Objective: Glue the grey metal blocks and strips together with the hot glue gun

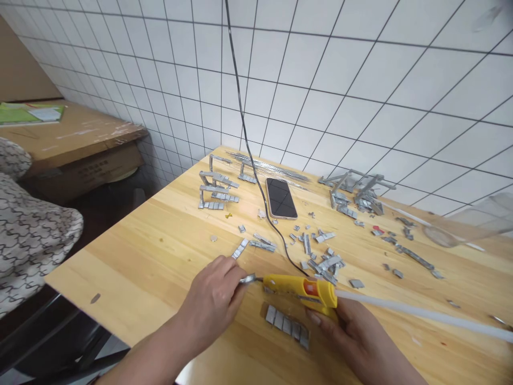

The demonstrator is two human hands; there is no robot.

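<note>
A small silver piece (248, 278) is pinched in my left hand (216, 291), its end sticking out to the right. My right hand (352, 334) is wrapped round the handle of a yellow glue gun (298, 287), whose nozzle points left and meets or nearly meets the silver piece. A long white glue stick (425, 315) runs out of the gun's back to the right. Below the gun lies a segmented silver strip (287, 325). Another silver strip (240, 248) lies just beyond my left hand.
Silver L-shaped assemblies (216, 187) stand at the back left, more frames (356, 192) at the back right. A phone (281, 198) lies mid-table beside a black cable (244, 123). Loose silver pieces (328, 264) are scattered right of centre. A clear bottle-like object (473, 219) is at the right.
</note>
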